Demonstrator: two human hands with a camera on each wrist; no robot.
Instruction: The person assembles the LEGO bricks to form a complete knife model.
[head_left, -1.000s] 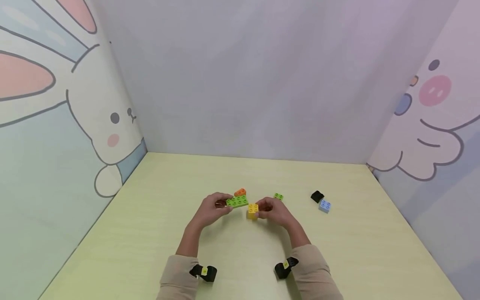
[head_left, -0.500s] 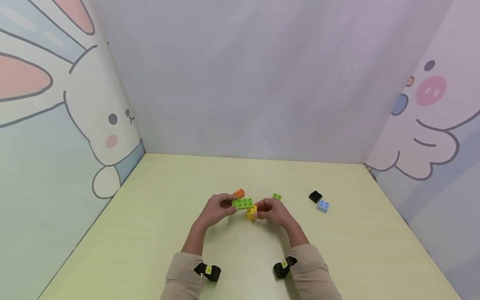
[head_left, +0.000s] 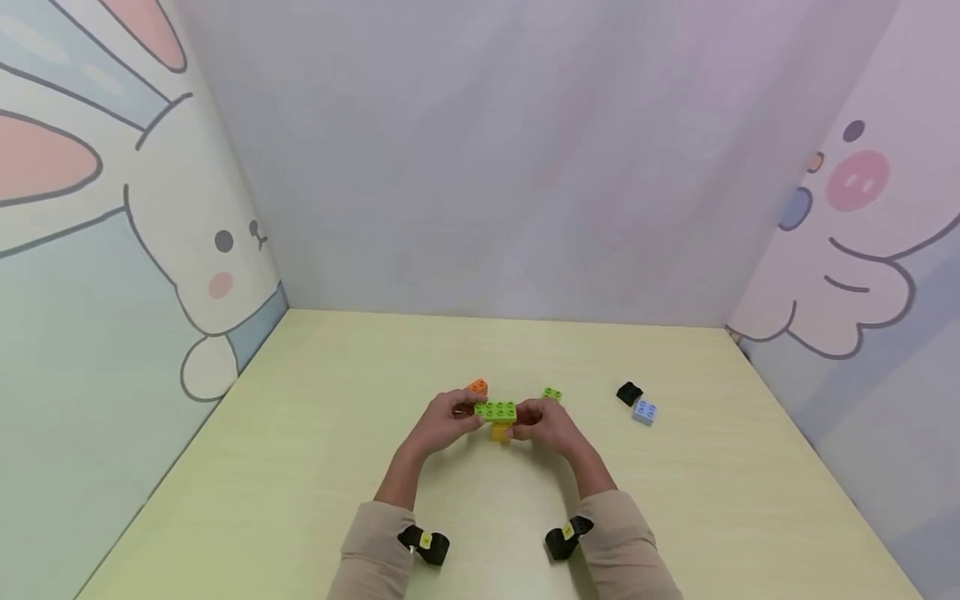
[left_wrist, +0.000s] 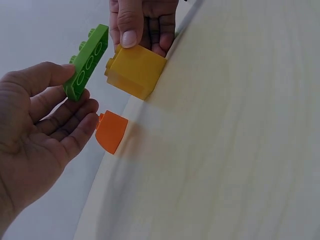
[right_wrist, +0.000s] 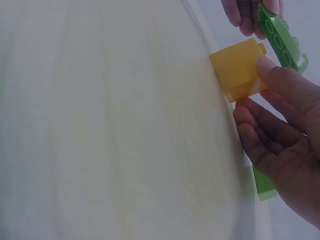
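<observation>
Between thumb and fingers, my left hand (head_left: 441,422) pinches a flat lime-green toy building brick (head_left: 496,412) with two rows of studs. Its hollow underside faces the studs of a yellow brick (left_wrist: 135,71), with a small gap between them in the left wrist view. My right hand (head_left: 551,425) holds that square yellow brick by its side, thumb on one face. The yellow brick stands on the table, studs up. An orange brick (left_wrist: 112,131) with a curved side sits just behind the left fingers.
A smaller green brick (head_left: 552,393) lies behind my right hand, partly hidden. Farther right, a black brick (head_left: 629,393) and a light blue brick (head_left: 644,412) sit close together on the pale table (head_left: 300,433). Printed cloth walls enclose the back and sides.
My left hand has moved right with the flat green brick, from left of the yellow brick to over it, and the brick has turned level. The right hand has stayed nearly still.
</observation>
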